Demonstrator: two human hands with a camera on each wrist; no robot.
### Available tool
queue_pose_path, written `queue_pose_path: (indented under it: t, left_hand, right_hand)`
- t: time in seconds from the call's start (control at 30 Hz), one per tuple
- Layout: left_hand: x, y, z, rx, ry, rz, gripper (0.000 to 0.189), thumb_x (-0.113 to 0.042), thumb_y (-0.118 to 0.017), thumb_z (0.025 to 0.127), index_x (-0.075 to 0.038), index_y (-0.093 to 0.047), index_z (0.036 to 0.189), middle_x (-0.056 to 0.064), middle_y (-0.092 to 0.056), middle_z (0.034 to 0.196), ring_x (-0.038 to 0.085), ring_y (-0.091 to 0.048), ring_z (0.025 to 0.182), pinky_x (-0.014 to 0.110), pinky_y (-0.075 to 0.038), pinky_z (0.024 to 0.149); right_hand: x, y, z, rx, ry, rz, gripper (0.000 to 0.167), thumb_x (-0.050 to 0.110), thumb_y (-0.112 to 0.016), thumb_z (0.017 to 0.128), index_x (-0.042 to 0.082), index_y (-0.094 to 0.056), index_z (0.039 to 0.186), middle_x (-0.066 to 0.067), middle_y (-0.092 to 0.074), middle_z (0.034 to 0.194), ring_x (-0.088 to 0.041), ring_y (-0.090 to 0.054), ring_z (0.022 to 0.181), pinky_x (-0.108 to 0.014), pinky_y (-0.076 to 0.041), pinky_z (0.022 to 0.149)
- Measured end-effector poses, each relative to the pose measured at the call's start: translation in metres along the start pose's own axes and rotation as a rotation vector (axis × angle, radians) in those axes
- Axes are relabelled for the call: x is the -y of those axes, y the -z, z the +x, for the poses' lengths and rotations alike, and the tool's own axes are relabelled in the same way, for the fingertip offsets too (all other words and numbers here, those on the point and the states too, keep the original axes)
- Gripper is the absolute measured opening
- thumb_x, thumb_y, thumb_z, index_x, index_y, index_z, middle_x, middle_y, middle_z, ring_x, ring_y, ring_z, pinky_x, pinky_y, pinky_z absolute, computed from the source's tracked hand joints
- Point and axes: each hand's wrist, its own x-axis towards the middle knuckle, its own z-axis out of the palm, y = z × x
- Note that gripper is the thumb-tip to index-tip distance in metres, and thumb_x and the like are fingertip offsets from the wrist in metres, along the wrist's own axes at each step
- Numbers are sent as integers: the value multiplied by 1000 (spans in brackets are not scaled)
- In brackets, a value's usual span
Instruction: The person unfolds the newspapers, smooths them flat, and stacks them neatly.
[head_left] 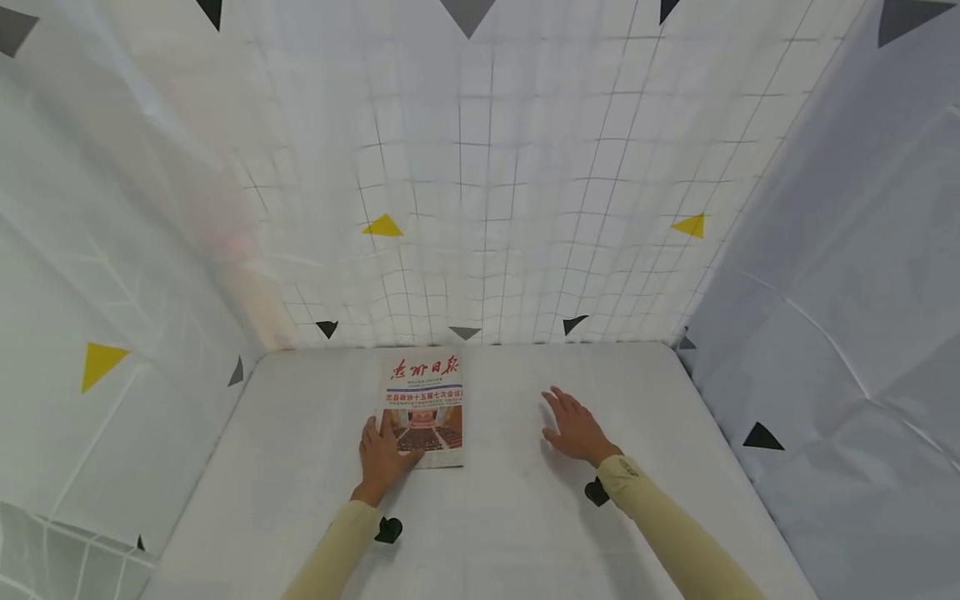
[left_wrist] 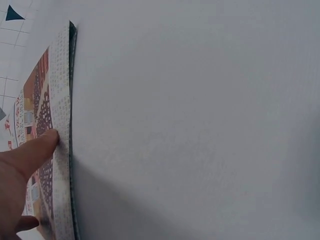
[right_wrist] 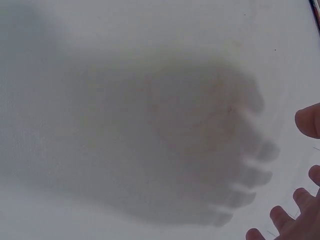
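Note:
A folded newspaper (head_left: pixel 423 392) with a red masthead and a colour photo of a hall lies flat on the white table, left of its middle. My left hand (head_left: pixel 381 460) rests on its lower left part, fingers spread. In the left wrist view the thumb (left_wrist: pixel 37 150) touches the page close to the folded edge of the newspaper (left_wrist: pixel 61 100). Off to the right of the paper, my right hand (head_left: pixel 577 429) hovers over the table with relaxed, parted fingers and holds nothing. Its shadow falls on the tabletop in the right wrist view, where fingertips (right_wrist: pixel 282 217) show at the right edge.
The white-covered table (head_left: pixel 510 533) ends at a white gridded back curtain (head_left: pixel 525 250) with black, grey and yellow triangles. White sheets hang on the left (head_left: pixel 90 250) and right (head_left: pixel 840 292). A dark round device (head_left: pixel 388 530) sits at the left wrist, another (head_left: pixel 597 492) at the right.

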Motion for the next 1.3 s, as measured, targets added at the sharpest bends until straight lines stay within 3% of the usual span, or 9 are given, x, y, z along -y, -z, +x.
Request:
queue_pose_path:
  t: [0.27, 0.5, 0.77, 1.0, 1.3]
  left_hand:
    - [0, -5, 6, -63, -42, 15, 91, -22, -92, 75, 4, -40, 145, 39, -32, 149, 55, -31, 142, 70, -27, 118]
    - [-4, -6, 8, -141, -92, 43, 85, -17, -94, 71, 6, -47, 137, 34, -41, 139, 51, -40, 131, 68, -35, 111]
    - [-4, -6, 7, -111, -62, 58, 79, -19, -93, 74, 3, -49, 136, 32, -40, 141, 51, -41, 131, 68, -33, 110]
    - [0, -7, 7, -139, -76, 44, 80, -17, -92, 75, 6, -50, 139, 32, -42, 139, 51, -44, 129, 68, -34, 109]
    - [2, -7, 8, -130, -24, 31, 69, -16, -82, 87, 14, -50, 140, 31, -46, 141, 48, -48, 131, 62, -33, 117]
  right_hand:
    - [-7, -1, -4, 13, -3, -50, 74, 21, -70, 96, 4, -33, 158, -23, -27, 168, -46, -34, 151, -63, -33, 121]
    - [-8, -3, -6, 12, 7, -19, 73, 15, -70, 92, 3, -35, 156, -25, -28, 166, -49, -34, 150, -65, -32, 120]
    - [-10, -4, -8, 2, 38, -17, 70, 13, -68, 91, 1, -38, 153, -26, -29, 166, -49, -35, 149, -65, -34, 119]
    - [-3, 0, -9, 37, 33, -27, 70, 12, -71, 92, 2, -38, 153, -26, -28, 166, -48, -36, 149, -64, -36, 118]
    - [-4, 0, -8, 43, 30, -26, 68, 11, -69, 93, 2, -38, 153, -25, -29, 166, -48, -36, 149, -64, -37, 118]
